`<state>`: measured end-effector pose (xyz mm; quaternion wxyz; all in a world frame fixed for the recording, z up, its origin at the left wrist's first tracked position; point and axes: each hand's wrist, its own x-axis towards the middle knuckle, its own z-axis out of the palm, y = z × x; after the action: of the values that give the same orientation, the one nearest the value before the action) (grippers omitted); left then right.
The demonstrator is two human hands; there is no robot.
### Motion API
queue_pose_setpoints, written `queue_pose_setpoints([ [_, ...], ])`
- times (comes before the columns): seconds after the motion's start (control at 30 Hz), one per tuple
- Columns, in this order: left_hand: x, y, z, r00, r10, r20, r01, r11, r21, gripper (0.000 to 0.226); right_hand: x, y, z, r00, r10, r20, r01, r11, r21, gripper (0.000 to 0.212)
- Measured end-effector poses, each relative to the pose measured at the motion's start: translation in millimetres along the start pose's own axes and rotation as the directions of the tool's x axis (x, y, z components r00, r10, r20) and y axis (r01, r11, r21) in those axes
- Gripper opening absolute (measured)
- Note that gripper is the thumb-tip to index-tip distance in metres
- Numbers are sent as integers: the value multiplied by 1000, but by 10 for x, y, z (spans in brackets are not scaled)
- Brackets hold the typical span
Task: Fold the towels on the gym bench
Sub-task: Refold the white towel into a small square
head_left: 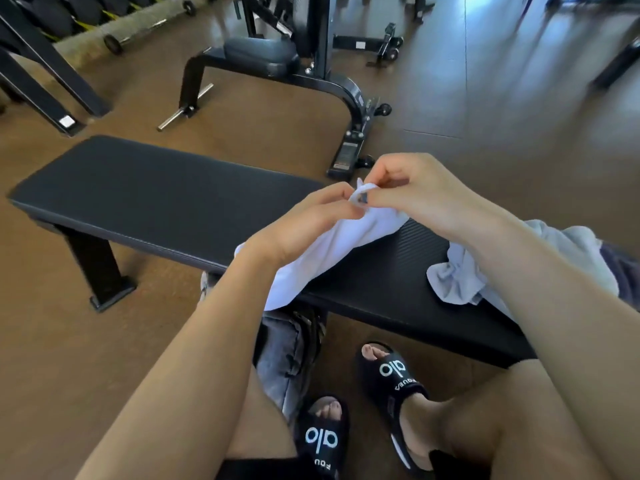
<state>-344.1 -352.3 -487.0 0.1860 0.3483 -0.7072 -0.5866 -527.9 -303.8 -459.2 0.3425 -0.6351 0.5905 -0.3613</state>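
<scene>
A black padded gym bench point(145, 192) runs from the far left to the near right. A white towel point(329, 247) is lifted above its middle and hangs down over the near edge. My left hand point(308, 220) and my right hand point(419, 192) both pinch the towel's top corner, fingertips close together. A crumpled pale blue-grey towel point(460, 275) lies on the bench to the right, partly hidden behind my right forearm.
A black weight machine with a padded seat point(263, 57) stands behind the bench. Dark rack legs point(52, 84) are at the far left. Grey jeans point(284, 358) lie on the brown floor under the bench, beside my feet in black slides point(391, 372).
</scene>
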Motion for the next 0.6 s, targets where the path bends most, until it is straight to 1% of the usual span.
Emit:
queue_pose_setpoints([
  [0.1, 25, -32, -12, 999, -12, 41, 14, 999, -46, 20, 47, 12, -42, 1000, 13, 29, -13, 1000, 21, 5],
  [0.17, 40, -53, -29, 1000, -16, 14, 17, 997, -76, 17, 81, 19, -58, 999, 20, 47, -20, 1000, -2, 3],
  [0.23, 43, -67, -50, 999, -2, -43, -2, 997, -81, 9, 105, 30, -80, 998, 25, 62, -22, 998, -61, 4],
  [0.33, 40, -84, -105, 987, 56, -148, -54, 998, 15, 15, 136, 54, -114, 995, 50, 87, -38, 990, -134, 6],
  [0.43, 34, -66, -118, 970, 114, -214, -93, 990, 107, 6, 158, 62, -115, 989, 67, 133, -49, 990, -132, 5],
  [0.5, 37, -56, -106, 968, 139, -210, -110, 984, 142, 5, 172, 53, -107, 984, 66, 167, -47, 992, -114, 6],
  [0.6, 43, -80, -110, 975, 132, -181, -99, 979, 179, 13, 186, 27, -95, 977, 64, 202, -49, 996, -79, 5],
])
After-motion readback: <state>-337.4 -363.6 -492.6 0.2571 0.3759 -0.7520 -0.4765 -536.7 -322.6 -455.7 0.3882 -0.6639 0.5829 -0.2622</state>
